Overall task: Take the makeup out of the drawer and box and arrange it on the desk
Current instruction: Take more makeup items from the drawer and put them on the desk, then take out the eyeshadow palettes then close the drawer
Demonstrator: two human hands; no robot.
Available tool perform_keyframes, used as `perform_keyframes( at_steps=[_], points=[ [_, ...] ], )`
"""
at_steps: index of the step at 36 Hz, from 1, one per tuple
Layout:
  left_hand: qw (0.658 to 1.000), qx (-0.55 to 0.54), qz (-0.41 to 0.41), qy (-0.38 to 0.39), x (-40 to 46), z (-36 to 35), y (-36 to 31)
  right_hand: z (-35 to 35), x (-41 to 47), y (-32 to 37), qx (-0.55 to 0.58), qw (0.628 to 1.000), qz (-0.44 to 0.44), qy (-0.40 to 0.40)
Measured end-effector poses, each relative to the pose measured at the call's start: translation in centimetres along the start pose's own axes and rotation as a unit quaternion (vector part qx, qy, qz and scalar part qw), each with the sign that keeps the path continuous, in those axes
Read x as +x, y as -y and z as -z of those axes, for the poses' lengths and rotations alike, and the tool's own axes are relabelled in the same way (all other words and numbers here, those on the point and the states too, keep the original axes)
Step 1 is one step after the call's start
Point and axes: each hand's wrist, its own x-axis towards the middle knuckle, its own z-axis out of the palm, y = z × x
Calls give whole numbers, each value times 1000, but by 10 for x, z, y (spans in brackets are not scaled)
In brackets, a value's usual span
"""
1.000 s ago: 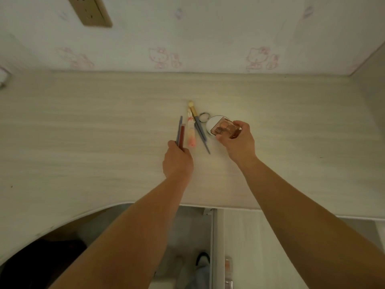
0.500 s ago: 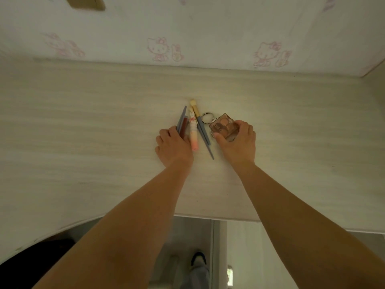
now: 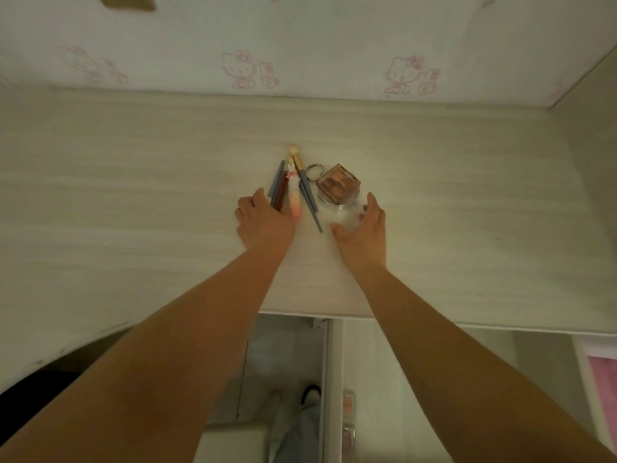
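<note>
Makeup is seen laid out at the centre of the frame on a pale desk [image 3: 133, 195], below a cartoon-printed wall [image 3: 334, 45]; a blue pencil [image 3: 275, 182], a reddish stick [image 3: 282, 192], a pink tube [image 3: 294, 202] and a blue-handled brush [image 3: 305, 187] are fanned side by side, with a small eyeshadow palette [image 3: 338, 184] resting on a round mirror [image 3: 337, 203] just to their right, a key ring [image 3: 314, 171] beside it. The left hand [image 3: 263, 222] is held against the near ends of the pencil and stick, fingers loosely curled, nothing grasped; the right hand [image 3: 362, 228] is spread and released, just below the palette. The row would best be evened by light nudges at the near ends, the palette left undisturbed on its mirror; further items, judged still to be fetched, are glimpsed at the lower edge.
</note>
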Motion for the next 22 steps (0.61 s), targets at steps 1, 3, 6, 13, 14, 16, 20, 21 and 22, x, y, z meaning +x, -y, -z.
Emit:
perform_keyframes(
  at_steps=[1, 3, 6, 13, 14, 16, 20, 21, 22],
  points=[
    [1000, -7, 1, -16, -8, 0, 2, 2, -9, -4, 15, 1000, -5, -1],
    [998, -29, -20, -52, -29, -4, 9, 10, -29, -13, 40, 999, -11, -3],
    [987, -80, -102, -92, -75, -14, 24, 26, -63, -33, 46, 999, 7, -5],
    [952, -131, -274, -26, -190, -52, 71, 65, -146, -123, -59, 981, 165, -83],
    [949, -133, -286, -2, -205, -59, 75, 68, -158, -139, -87, 977, 178, -84],
    [947, -144, -283, 52, -233, -72, 81, 68, -181, -166, -123, 976, 173, -50],
    [952, -139, -248, 117, -267, -100, 90, 60, -216, -209, -174, 970, 14, 168],
    [952, -122, -243, 139, -273, -106, 91, 58, -220, -220, -199, 954, -23, 221],
    [952, -96, -235, 171, -278, -113, 92, 56, -224, -230, -216, 938, -54, 267]
  ],
)
